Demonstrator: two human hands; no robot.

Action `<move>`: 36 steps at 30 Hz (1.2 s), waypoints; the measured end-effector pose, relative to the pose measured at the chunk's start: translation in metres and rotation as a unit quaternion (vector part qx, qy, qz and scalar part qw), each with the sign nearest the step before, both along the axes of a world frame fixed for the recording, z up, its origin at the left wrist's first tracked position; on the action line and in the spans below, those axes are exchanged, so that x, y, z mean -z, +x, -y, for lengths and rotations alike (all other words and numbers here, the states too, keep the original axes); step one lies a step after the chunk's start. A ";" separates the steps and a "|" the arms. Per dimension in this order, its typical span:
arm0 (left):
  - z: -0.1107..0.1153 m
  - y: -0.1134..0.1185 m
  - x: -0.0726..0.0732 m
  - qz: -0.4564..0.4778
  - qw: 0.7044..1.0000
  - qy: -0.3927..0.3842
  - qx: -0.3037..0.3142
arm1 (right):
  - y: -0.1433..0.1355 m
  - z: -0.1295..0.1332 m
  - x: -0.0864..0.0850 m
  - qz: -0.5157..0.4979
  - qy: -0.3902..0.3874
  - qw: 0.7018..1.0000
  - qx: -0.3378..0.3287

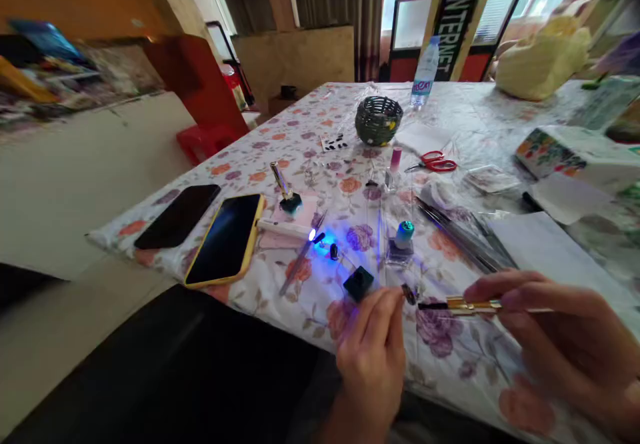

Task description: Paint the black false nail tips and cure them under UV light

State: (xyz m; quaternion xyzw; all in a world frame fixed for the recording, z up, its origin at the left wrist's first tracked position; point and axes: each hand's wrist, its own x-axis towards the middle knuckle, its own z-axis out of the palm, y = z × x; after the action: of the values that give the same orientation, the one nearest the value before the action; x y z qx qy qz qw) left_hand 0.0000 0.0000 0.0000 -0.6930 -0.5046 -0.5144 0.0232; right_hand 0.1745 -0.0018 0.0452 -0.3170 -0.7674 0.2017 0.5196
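Note:
My left hand [373, 341] is closed in a pinch on a small, dark, glossy piece shaped like a false nail [409, 294]. My right hand [555, 321] grips a fine brush with a gold ferrule [465, 306], its dark tip pointing left and almost at the piece; whether they touch I cannot tell. Just beyond my left fingers stands a dark green square bottle [358, 283]. A white pen light [290, 229] lies with its end lit, throwing blue light over two small dark pieces [333, 251] on the cloth.
Around them are a teal-capped bottle [401, 247], a gold-capped bottle [289, 201], a pink-capped bottle [392, 174], tweezers [305, 254], and red-handled scissors [436, 162]. Two phones [227, 241] lie left. A woven basket [379, 121] and water bottle [426, 74] stand farther back.

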 end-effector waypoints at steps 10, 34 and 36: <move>0.000 -0.001 -0.001 0.013 1.000 -0.018 0.011 | 0.002 0.003 0.004 0.016 0.001 1.000 0.002; 0.000 -0.001 -0.003 0.009 1.000 -0.017 0.011 | 0.004 0.004 0.003 0.018 0.008 1.000 -0.003; 0.000 -0.001 -0.004 0.008 1.000 -0.020 0.017 | 0.004 0.003 0.003 0.019 0.010 1.000 -0.012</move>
State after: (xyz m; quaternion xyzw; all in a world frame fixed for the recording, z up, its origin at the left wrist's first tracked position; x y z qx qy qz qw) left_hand -0.0013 0.0003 0.0039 -0.6978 -0.5029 -0.5100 -0.0040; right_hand 0.1786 -0.0044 0.0418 -0.3064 -0.7828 0.1939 0.5057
